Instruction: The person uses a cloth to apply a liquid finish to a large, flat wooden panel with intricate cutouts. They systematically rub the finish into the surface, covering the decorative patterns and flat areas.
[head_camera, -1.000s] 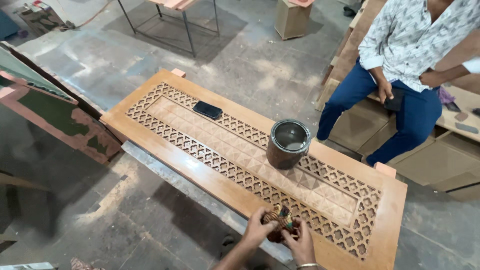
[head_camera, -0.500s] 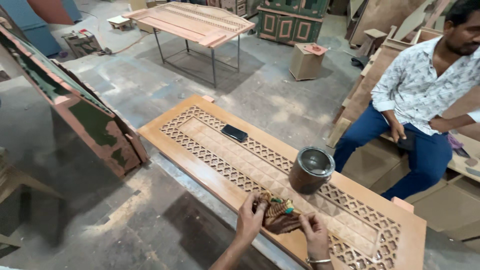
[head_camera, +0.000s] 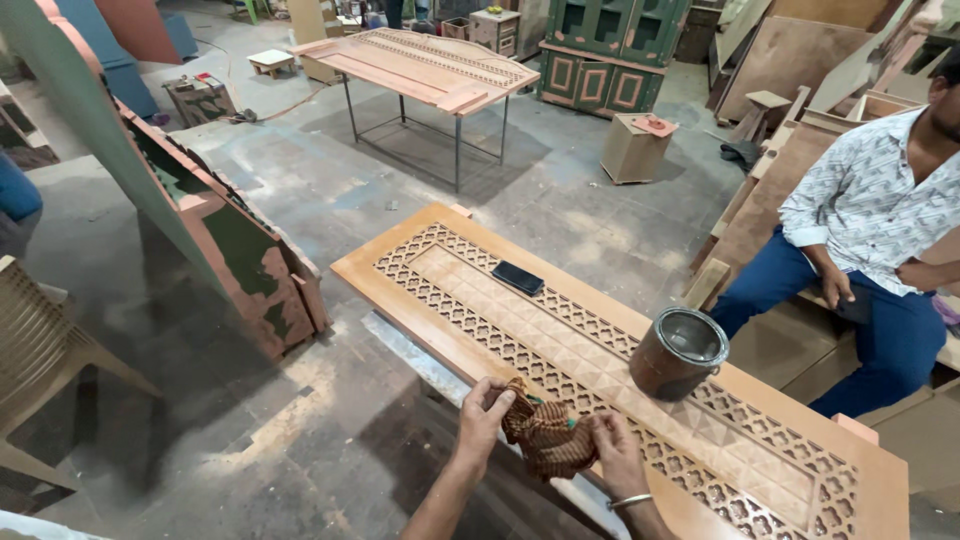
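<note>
Lower centre of frame: left hand (head_camera: 483, 412) and right hand (head_camera: 614, 450), fingers pinched on a crumpled brown striped cloth (head_camera: 546, 438) over the near edge of a long carved lattice wooden panel (head_camera: 470, 275). Risk, as judged: an elbow could tip the rusty open metal tin (head_camera: 679, 353) at centre right. Black phone (head_camera: 517, 277) lies mid-panel; seated person (head_camera: 860, 250) at right.

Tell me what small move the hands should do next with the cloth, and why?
Probably dip the cloth in the tin can. Both hands, left hand and right hand, bunch it over the carved wooden panel, and the open can stands close by on that panel.
</note>
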